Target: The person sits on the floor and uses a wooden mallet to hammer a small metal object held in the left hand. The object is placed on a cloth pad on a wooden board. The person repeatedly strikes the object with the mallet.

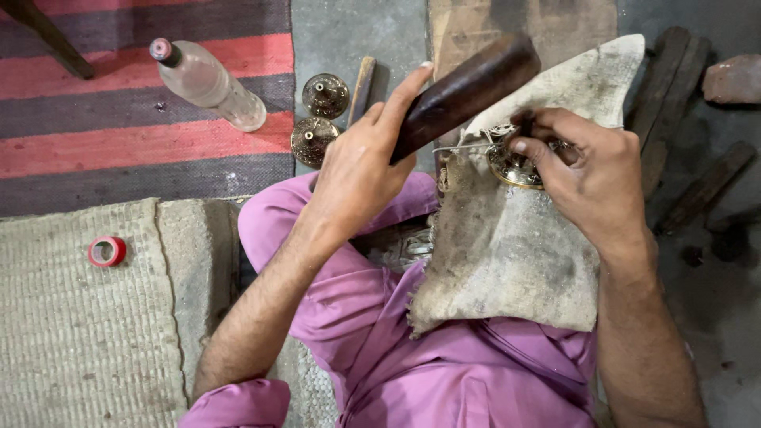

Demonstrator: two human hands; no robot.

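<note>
A person sits cross-legged on the floor in pink-purple clothes [444,372], seen from above. A dirty, frayed piece of burlap cloth [507,254] is draped over the right knee. On the near left, a pale woven mat [79,333] covers the floor, with a small red roll of tape [106,251] lying on it.

The left hand [357,170] is curled around a dark wooden tool handle [464,91], thumb stretched along its side. The handle slants up and to the right, its lower end toward a thin metal shaft that points at the brass piece; the tip itself is too small to make out.

The right hand [587,170] rests on the upper part of the cloth, fingers bent and pinched around a round, ornate brass piece [515,166], holding it down against the cloth. Most of the piece is hidden beneath the fingers.

Farther away, two similar round brass pieces [317,119] stand on the grey concrete floor beside a wooden stick [361,87]. To their left, a clear plastic bottle [208,83] with a red cap lies on a red-and-grey striped rug [119,143]. Dark wood scraps [674,103] lie at the far right.
</note>
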